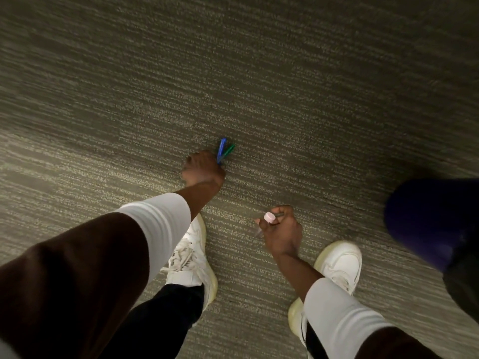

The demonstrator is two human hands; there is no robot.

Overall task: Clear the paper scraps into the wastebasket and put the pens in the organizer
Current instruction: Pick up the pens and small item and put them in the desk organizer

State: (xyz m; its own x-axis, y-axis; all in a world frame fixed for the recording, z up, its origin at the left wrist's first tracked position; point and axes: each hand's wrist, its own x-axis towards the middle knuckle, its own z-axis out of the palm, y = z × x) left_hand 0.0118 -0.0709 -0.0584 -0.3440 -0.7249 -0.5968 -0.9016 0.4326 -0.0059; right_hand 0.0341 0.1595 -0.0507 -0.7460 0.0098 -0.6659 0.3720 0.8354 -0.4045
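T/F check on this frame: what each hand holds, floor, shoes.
1. The left hand holds a blue pen and a green pen. True.
2. The right hand is empty. False: it grips a pen with a pink cap.
3. The floor is bare wood. False: it is grey striped carpet.
4. Both shoes are white. True.
5. A wastebasket stands between the feet. False: only carpet there.
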